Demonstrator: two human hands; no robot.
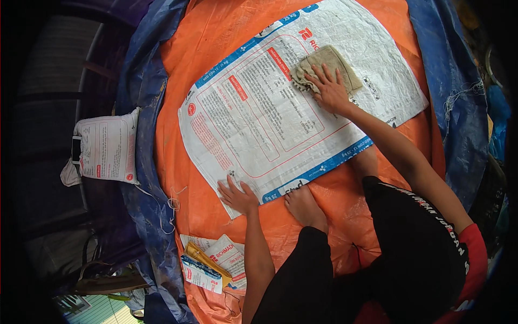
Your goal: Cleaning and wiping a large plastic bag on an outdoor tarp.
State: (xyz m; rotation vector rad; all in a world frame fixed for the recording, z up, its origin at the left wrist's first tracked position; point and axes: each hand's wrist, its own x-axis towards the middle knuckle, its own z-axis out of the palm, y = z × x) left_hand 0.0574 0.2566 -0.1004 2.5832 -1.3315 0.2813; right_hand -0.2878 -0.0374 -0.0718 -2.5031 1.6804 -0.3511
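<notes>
A large white woven feed sack with blue edge bands and red and black print lies flat in front of me. My right hand rests with fingers spread on a folded tan cloth, which lies on the far right part of the sack. Flat against the sack's near left corner is my left hand, its fingers stretched out and nothing in it. My bare foot stands at the sack's near edge.
An orange tarp lies under everything, with blue tarp along its sides. Folded printed packaging sits at the lower left. A stuffed white sack stands at the left. Loose white string trails on the tarp's left edge.
</notes>
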